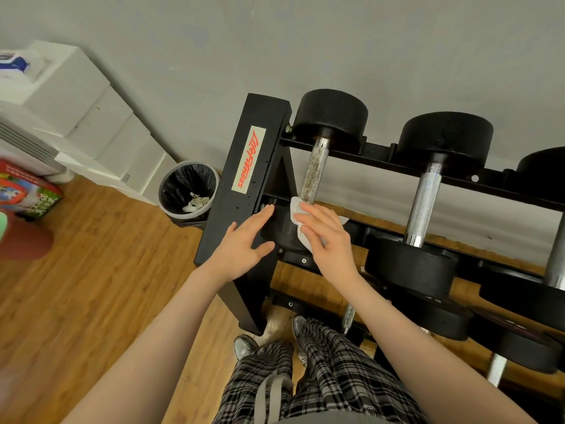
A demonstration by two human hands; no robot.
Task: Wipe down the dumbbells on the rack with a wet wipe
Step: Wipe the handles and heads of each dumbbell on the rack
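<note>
A black dumbbell rack [244, 191] stands against the grey wall. Its leftmost top dumbbell [315, 169] has a rusty knurled handle and black round heads. My right hand [327, 240] presses a white wet wipe [298, 220] flat onto that dumbbell's near head, fingers straight. My left hand [244, 243] rests with straight fingers on the rack's end post and the side of the same head. A second dumbbell [425, 194] with a shiny handle lies to the right. More dumbbells lie on the lower shelves, partly hidden by my arm.
A bin [188, 191] with a black liner and used wipes stands left of the rack. White drawers [101, 117] line the wall at the left. Wooden floor [101, 270] stretches to the left. My feet stand close to the rack's base.
</note>
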